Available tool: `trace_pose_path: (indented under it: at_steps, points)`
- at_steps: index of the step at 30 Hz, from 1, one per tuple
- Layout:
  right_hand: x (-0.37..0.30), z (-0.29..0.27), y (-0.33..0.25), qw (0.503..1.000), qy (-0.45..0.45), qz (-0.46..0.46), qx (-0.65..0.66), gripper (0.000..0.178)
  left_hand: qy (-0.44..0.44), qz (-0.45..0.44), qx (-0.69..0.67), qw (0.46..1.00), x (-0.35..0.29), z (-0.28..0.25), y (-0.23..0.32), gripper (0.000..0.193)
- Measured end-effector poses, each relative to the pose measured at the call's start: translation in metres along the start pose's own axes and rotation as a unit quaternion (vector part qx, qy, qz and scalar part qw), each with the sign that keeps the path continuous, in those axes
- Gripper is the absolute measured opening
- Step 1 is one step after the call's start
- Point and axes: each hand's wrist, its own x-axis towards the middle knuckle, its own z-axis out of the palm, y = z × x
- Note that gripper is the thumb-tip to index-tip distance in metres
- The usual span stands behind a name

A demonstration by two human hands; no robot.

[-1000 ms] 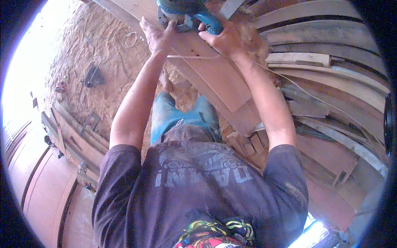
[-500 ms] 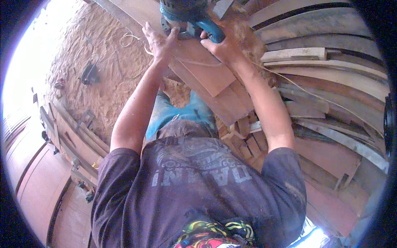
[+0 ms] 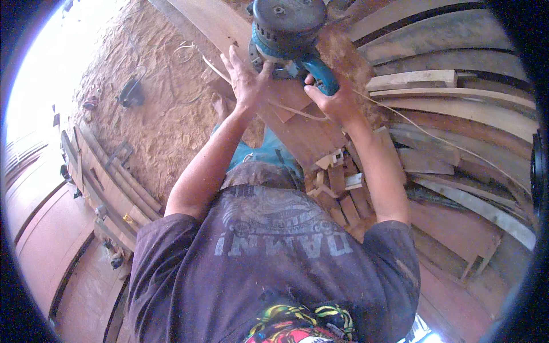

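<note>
A teal-and-black power router (image 3: 286, 34) stands on a long brown plank (image 3: 300, 137) in front of me. My right hand (image 3: 337, 103) is wrapped round the router's teal side handle. My left hand (image 3: 249, 80) lies at the router's left side with its fingers spread, the thumb against the base. A thin pale wood strip (image 3: 297, 111) crosses the plank just on my side of the router. The cutting end under the router is hidden.
Stacked boards (image 3: 452, 108) fill the right side, with a pale cord (image 3: 423, 123) running over them. Small wood offcuts (image 3: 337, 183) lie by my right forearm. On the sawdust-covered ground (image 3: 166, 103) at left sits a dark tool (image 3: 132, 91). More timber (image 3: 103, 177) leans at lower left.
The router has come toward me and to the right along the plank, with both hands moving along with it. The view has also shifted slightly.
</note>
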Motion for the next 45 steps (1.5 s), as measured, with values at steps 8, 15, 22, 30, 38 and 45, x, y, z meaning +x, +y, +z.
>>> trace_pose_path:
  at_steps: [8, 15, 22, 30, 38, 45]
  points:
    - [-0.044, -0.019, -0.004, 0.999, -0.005, 0.037, -0.005, 0.011, -0.008, 0.009, 0.007, 1.000, -0.045, 0.001, 0.016, 0.109]
    - [-0.105, -0.040, 0.003, 0.994, -0.003, 0.110, -0.006, 0.011, -0.056, -0.006, 0.014, 0.998, -0.093, 0.003, 0.035, 0.114]
    - [-0.160, -0.059, -0.005, 0.987, 0.012, 0.154, -0.050, 0.017, -0.122, 0.009, 0.055, 0.991, -0.125, -0.006, 0.045, 0.131]
    - [-0.140, -0.051, -0.050, 0.985, 0.035, 0.143, -0.086, 0.025, -0.292, 0.119, 0.099, 0.944, -0.120, -0.075, 0.017, 0.128]
    - [-0.104, -0.018, -0.103, 0.969, 0.098, 0.213, 0.077, 0.028, -0.339, 0.302, 0.111, 0.884, -0.070, -0.163, -0.017, 0.061]
    - [-0.064, 0.057, -0.141, 0.955, 0.183, 0.197, 0.129, 0.030, -0.189, 0.214, 0.171, 0.943, -0.044, -0.221, -0.173, 0.023]
